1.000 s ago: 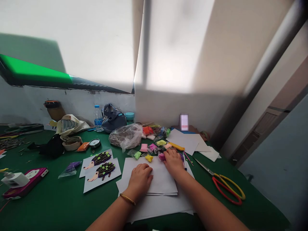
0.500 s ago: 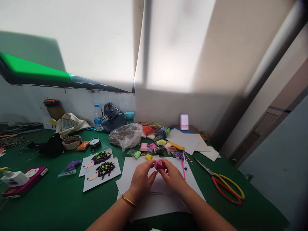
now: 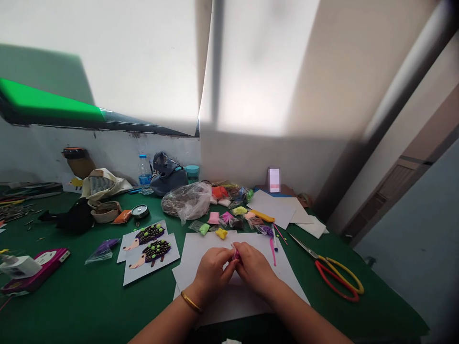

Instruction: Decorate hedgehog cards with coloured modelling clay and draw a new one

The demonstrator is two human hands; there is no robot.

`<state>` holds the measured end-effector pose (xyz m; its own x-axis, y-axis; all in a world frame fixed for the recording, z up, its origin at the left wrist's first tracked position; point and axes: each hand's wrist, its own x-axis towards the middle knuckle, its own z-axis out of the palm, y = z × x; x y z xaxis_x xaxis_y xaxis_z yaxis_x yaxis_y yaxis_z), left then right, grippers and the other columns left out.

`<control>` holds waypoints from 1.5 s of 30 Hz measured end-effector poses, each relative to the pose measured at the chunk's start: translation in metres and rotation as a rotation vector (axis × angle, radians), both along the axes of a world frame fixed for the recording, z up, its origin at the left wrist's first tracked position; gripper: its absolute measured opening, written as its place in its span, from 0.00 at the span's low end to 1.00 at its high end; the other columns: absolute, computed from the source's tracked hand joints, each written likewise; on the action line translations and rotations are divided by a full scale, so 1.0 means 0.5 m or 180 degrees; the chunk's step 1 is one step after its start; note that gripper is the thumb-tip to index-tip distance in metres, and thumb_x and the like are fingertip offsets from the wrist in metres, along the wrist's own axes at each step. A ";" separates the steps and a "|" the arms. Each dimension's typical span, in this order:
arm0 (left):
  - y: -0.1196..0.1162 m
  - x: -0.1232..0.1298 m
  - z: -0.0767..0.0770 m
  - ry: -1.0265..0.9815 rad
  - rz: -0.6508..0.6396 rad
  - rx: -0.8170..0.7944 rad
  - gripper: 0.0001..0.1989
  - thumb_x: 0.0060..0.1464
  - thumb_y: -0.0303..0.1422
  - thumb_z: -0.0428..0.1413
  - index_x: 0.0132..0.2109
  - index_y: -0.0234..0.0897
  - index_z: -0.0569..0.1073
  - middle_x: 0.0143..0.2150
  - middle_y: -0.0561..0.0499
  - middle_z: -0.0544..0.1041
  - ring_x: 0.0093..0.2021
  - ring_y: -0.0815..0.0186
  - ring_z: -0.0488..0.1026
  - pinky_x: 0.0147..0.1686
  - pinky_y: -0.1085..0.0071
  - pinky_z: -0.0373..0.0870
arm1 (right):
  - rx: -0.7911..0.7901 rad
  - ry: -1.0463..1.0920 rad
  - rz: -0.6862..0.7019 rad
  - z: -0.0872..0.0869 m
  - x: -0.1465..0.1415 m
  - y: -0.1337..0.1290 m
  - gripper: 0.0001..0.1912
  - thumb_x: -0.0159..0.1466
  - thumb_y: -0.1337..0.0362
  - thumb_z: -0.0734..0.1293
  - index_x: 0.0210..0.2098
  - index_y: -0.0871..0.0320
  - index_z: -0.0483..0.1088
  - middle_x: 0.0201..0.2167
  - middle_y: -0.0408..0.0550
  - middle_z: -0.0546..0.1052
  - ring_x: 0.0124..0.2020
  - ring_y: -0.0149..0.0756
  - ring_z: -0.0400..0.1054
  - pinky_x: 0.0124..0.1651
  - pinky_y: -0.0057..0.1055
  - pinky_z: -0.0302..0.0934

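Note:
Between my two hands is a small magenta packet (image 3: 235,253) in clear wrap, mostly hidden by the fingers. My left hand (image 3: 214,268) pinches its left side, and my right hand (image 3: 255,267) grips it from the right. Both hands are over white paper sheets (image 3: 195,248). Just beyond them lies a yellow clay piece (image 3: 221,233), with a green packet (image 3: 204,229) and a pink packet (image 3: 213,218) behind. A pink tool (image 3: 272,252) rests on the paper at the right.
Large scissors (image 3: 333,272) lie open at the right. Two hedgehog cards (image 3: 143,273) and a purple packet (image 3: 103,249) are at the left. Farther back are a plastic bag (image 3: 187,200), a bottle (image 3: 144,177) and a lit phone (image 3: 274,180).
My hands have drawn closer together and the fingers have folded over the magenta packet, so less of it shows. The view has shifted very slightly.

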<state>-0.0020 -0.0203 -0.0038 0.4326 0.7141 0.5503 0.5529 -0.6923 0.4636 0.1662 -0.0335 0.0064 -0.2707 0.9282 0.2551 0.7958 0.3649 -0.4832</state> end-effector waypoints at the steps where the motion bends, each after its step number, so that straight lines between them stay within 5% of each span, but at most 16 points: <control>1: 0.001 0.001 -0.002 -0.0019 -0.0021 0.0075 0.09 0.61 0.35 0.52 0.41 0.39 0.76 0.36 0.47 0.80 0.38 0.60 0.75 0.40 0.65 0.69 | -0.0007 -0.0040 -0.0016 -0.001 0.000 0.000 0.19 0.65 0.67 0.61 0.56 0.57 0.66 0.45 0.52 0.75 0.45 0.44 0.69 0.49 0.37 0.62; 6: 0.012 -0.007 -0.010 0.0059 -0.0030 0.0145 0.07 0.59 0.35 0.55 0.43 0.40 0.75 0.35 0.50 0.80 0.35 0.61 0.76 0.38 0.65 0.70 | 0.0043 -0.0159 0.0030 -0.007 0.005 0.008 0.18 0.65 0.67 0.62 0.54 0.55 0.68 0.43 0.49 0.76 0.44 0.41 0.70 0.47 0.33 0.62; 10: 0.035 -0.031 -0.012 -0.0081 0.0330 -0.0190 0.16 0.60 0.36 0.55 0.55 0.41 0.70 0.38 0.51 0.80 0.37 0.62 0.77 0.41 0.65 0.72 | 0.0265 -0.0434 -0.0321 -0.009 0.030 0.046 0.27 0.62 0.66 0.64 0.61 0.59 0.62 0.51 0.55 0.73 0.51 0.46 0.66 0.53 0.38 0.59; 13: 0.056 -0.051 -0.013 0.0081 0.0585 -0.0357 0.18 0.57 0.34 0.58 0.54 0.41 0.72 0.44 0.48 0.80 0.44 0.59 0.76 0.46 0.62 0.72 | 0.0315 -0.0760 -0.0663 -0.017 0.054 0.087 0.29 0.61 0.71 0.62 0.62 0.61 0.60 0.56 0.57 0.71 0.57 0.47 0.63 0.58 0.41 0.56; 18: 0.061 -0.064 -0.013 0.0811 0.0283 -0.0709 0.27 0.45 0.39 0.67 0.54 0.44 0.74 0.56 0.46 0.74 0.57 0.52 0.69 0.57 0.54 0.63 | 0.0498 -0.0940 -0.0708 -0.039 0.072 0.112 0.28 0.62 0.70 0.62 0.62 0.55 0.61 0.65 0.51 0.62 0.65 0.47 0.53 0.61 0.45 0.53; 23: 0.048 -0.061 -0.015 0.1130 0.0134 -0.0808 0.29 0.44 0.42 0.67 0.55 0.48 0.73 0.57 0.49 0.74 0.59 0.52 0.66 0.58 0.53 0.59 | 0.0804 -0.0753 -0.0894 -0.048 0.120 0.085 0.19 0.66 0.66 0.61 0.55 0.57 0.68 0.56 0.54 0.71 0.57 0.46 0.62 0.57 0.39 0.56; 27: 0.046 -0.059 -0.014 0.1151 0.0146 -0.0805 0.26 0.45 0.41 0.66 0.53 0.49 0.74 0.56 0.50 0.74 0.58 0.53 0.66 0.58 0.54 0.57 | 0.0495 -0.0840 -0.1727 -0.056 0.196 0.075 0.17 0.67 0.61 0.60 0.53 0.60 0.69 0.47 0.56 0.74 0.50 0.46 0.66 0.50 0.37 0.58; 30: 0.044 -0.057 -0.012 0.1148 0.0164 -0.0832 0.25 0.46 0.41 0.66 0.53 0.49 0.74 0.56 0.50 0.74 0.58 0.54 0.66 0.57 0.55 0.59 | -0.0001 -0.0907 -0.1778 -0.066 0.232 0.078 0.24 0.65 0.54 0.62 0.57 0.59 0.66 0.45 0.55 0.74 0.46 0.47 0.69 0.44 0.35 0.59; 35: 0.040 -0.058 -0.015 0.1142 0.0177 -0.0762 0.24 0.46 0.40 0.66 0.51 0.48 0.75 0.55 0.51 0.75 0.57 0.53 0.67 0.56 0.54 0.61 | -0.0480 -0.0855 -0.1986 -0.061 0.240 0.086 0.27 0.64 0.63 0.60 0.62 0.60 0.61 0.42 0.56 0.77 0.41 0.45 0.72 0.39 0.34 0.58; 38: 0.041 -0.059 -0.022 0.1125 0.0188 -0.0605 0.23 0.46 0.40 0.66 0.50 0.47 0.75 0.54 0.49 0.75 0.56 0.52 0.68 0.56 0.52 0.62 | -0.0296 -0.0389 -0.2267 -0.039 0.238 0.075 0.26 0.64 0.64 0.57 0.61 0.61 0.62 0.42 0.56 0.77 0.41 0.46 0.72 0.39 0.35 0.59; 40: 0.040 -0.054 -0.022 0.1008 0.0304 -0.0388 0.24 0.48 0.39 0.66 0.52 0.46 0.73 0.56 0.47 0.73 0.57 0.51 0.68 0.56 0.50 0.62 | 0.0030 0.0230 -0.2112 -0.020 0.230 0.057 0.24 0.63 0.64 0.55 0.56 0.59 0.68 0.44 0.54 0.77 0.43 0.45 0.71 0.40 0.34 0.60; 42: 0.035 -0.044 -0.015 0.0811 0.0393 -0.0057 0.27 0.50 0.38 0.65 0.57 0.45 0.69 0.60 0.44 0.70 0.58 0.50 0.66 0.57 0.49 0.61 | 0.0185 0.0882 -0.1480 -0.002 0.209 0.032 0.20 0.62 0.63 0.55 0.47 0.58 0.74 0.44 0.51 0.77 0.43 0.42 0.70 0.42 0.33 0.61; 45: 0.020 -0.023 0.004 0.0676 0.0146 0.0318 0.31 0.52 0.37 0.64 0.61 0.43 0.64 0.60 0.43 0.69 0.58 0.51 0.66 0.56 0.51 0.63 | -0.0265 0.1471 -0.0565 0.019 0.161 -0.005 0.17 0.61 0.62 0.58 0.39 0.56 0.77 0.37 0.48 0.77 0.38 0.40 0.70 0.40 0.31 0.61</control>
<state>-0.0136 -0.0105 -0.0018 0.5146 0.6822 0.5194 0.6627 -0.7008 0.2639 0.2467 -0.0361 0.0160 0.0170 0.9720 0.2342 0.5380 0.1885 -0.8216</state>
